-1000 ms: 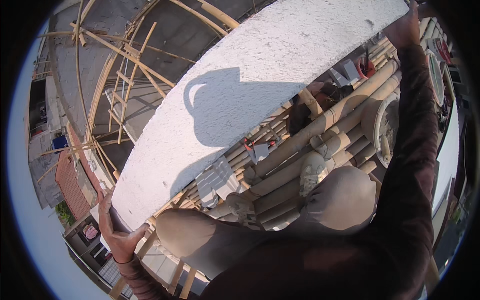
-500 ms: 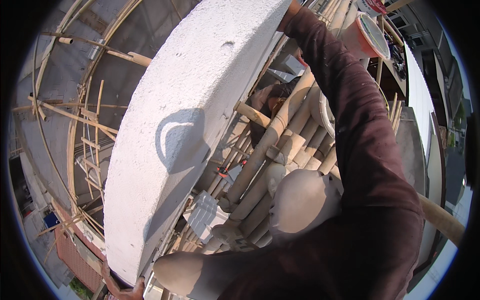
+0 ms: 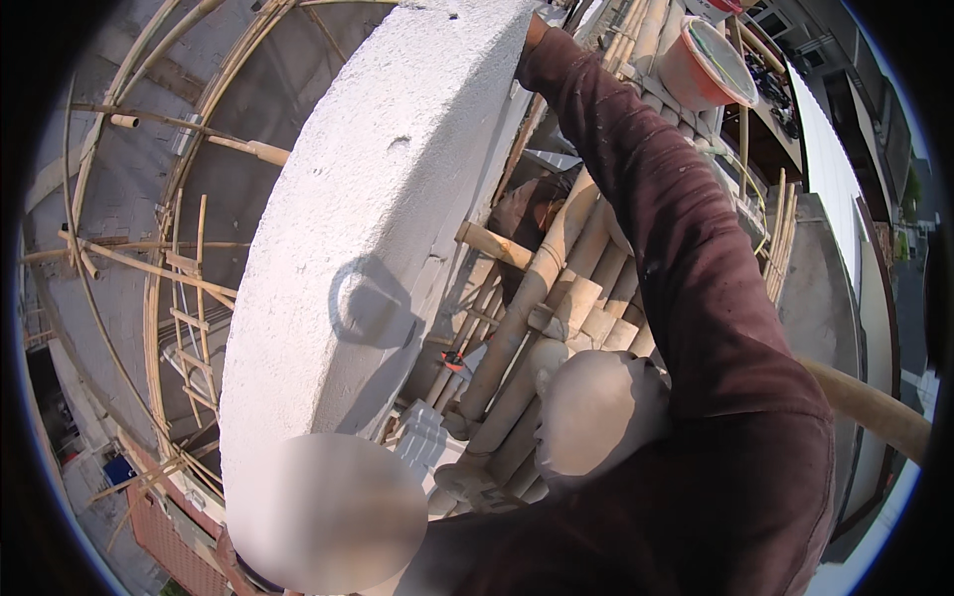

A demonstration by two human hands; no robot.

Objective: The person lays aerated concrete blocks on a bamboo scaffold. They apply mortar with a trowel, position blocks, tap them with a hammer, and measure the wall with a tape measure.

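Note:
A long white block (image 3: 298,248) with a rough, pitted face runs from the top middle to the lower left, bowed at its left edge. My right arm stretches up in a maroon sleeve, and my right hand (image 3: 536,34) clasps the block's upper right edge. Its fingers are mostly hidden behind that edge. At the lower end, a small part of my left hand (image 3: 236,570) shows against the block's bottom corner. A blurred round patch hides the rest of it. A rounded shadow falls across the block's middle.
Bamboo poles (image 3: 532,298) lie close together under my bent, grey-clad knee (image 3: 596,412). Buckets, including a pinkish one (image 3: 701,70), stand at the upper right. Bamboo scaffolding and a narrow ladder (image 3: 189,318) rise at the left. A red-orange item (image 3: 452,360) sits beside the poles.
The block has shifted down and slightly left in the view, along with my right hand. A blurred patch now covers the area where my left hand's fingers showed. The surroundings have shifted a little too.

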